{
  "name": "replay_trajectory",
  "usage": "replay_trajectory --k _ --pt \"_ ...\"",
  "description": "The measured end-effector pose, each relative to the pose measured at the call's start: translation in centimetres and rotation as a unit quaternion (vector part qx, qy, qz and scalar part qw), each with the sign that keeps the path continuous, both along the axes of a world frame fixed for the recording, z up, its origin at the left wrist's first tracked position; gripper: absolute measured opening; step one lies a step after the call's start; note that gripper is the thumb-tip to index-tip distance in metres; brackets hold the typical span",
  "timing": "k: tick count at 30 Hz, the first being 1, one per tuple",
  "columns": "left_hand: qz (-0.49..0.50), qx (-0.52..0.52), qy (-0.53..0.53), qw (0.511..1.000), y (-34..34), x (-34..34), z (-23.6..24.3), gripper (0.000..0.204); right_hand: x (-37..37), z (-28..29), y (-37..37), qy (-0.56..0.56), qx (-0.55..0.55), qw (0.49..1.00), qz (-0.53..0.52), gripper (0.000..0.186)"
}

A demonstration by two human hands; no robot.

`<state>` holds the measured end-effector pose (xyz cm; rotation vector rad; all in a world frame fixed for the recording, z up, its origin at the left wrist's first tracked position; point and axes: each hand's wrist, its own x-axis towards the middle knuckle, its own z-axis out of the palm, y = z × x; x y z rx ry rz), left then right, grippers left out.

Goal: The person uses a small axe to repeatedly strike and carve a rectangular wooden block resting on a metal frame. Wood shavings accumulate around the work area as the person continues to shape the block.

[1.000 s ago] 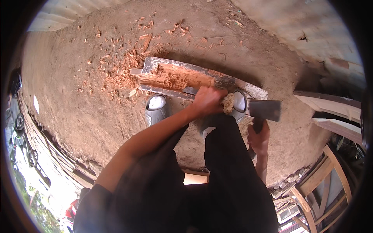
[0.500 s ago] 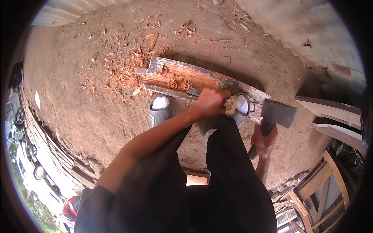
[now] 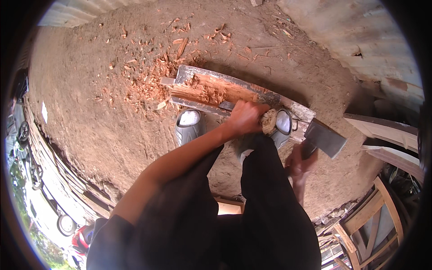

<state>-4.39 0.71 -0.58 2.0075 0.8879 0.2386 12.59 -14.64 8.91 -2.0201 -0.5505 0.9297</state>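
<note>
Left hand (image 3: 246, 118) wrapped firmly around chisel (image 3: 226, 105); blade points left beside reddish wood piece (image 3: 229, 93), frayed handle end (image 3: 269, 121) shows near right shoe (image 3: 282, 138). Wood piece lies on low bench (image 3: 300, 110), just beyond feet, top rough and chipped. Right hand (image 3: 300, 162), blurred, grips hatchet (image 3: 326, 137) by handle, broad blade near bench's right end. Shavings (image 3: 152, 83) litter dirt floor (image 3: 85, 126), thickest around bench's left end.

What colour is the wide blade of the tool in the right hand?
Dark grey: the blade shows best in the head view.
</note>
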Motion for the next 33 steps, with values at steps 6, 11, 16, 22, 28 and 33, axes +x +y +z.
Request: replay_trajectory --k 6,11,16,22,28,33 --pt "0.047 0.039 -0.060 0.996 -0.8 -0.2 -0.9 0.041 0.8 0.1 2.2 -0.170 -0.044 0.943 0.283 0.025" --pt "0.051 0.083 -0.121 0.988 -0.4 -1.1 -0.5 0.041 -1.3 2.1 2.6 -0.025 -0.086 0.989 0.116 0.024" --pt "0.031 0.168 -0.180 0.969 -1.3 -1.9 -1.0 0.038 -1.3 1.1 1.4 -0.088 -0.080 0.977 0.176 0.025" --pt "0.018 0.201 -0.152 0.968 -0.9 -3.8 -0.6 0.038 -0.7 1.4 -0.6 -0.069 -0.117 0.971 0.198 0.032" --pt "-0.042 0.183 -0.214 0.959 -1.2 -0.6 0.7 0.040 1.5 -0.3 -2.1 -0.089 -0.113 0.975 0.172 0.032" --pt "-0.025 0.148 -0.189 0.970 -1.5 0.6 -0.7 0.043 1.8 1.0 -0.9 -0.109 -0.090 0.975 0.173 0.028"
